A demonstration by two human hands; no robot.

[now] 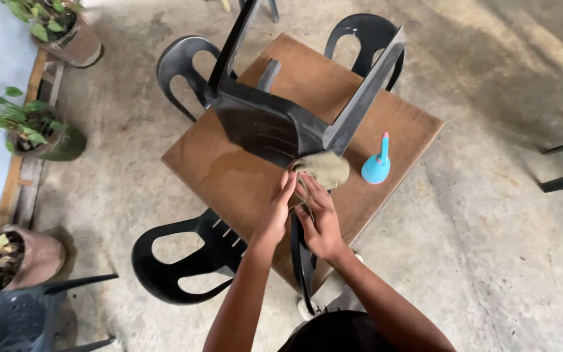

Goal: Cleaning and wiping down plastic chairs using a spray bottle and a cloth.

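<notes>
Upturned chair (275, 124) blocks table (229, 176) centre; spray bottle (376, 165) right; left bare.

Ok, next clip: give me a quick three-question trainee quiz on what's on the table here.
1. True or false: the black chair on the brown table lies with its legs up.
2. Which thing do both hands, left hand and right hand, touch? A) cloth B) bottle C) plant pot
3. What colour is the small bottle beside the cloth?

Key: 1 true; 2 A; 3 light blue with a pink tip.
</notes>
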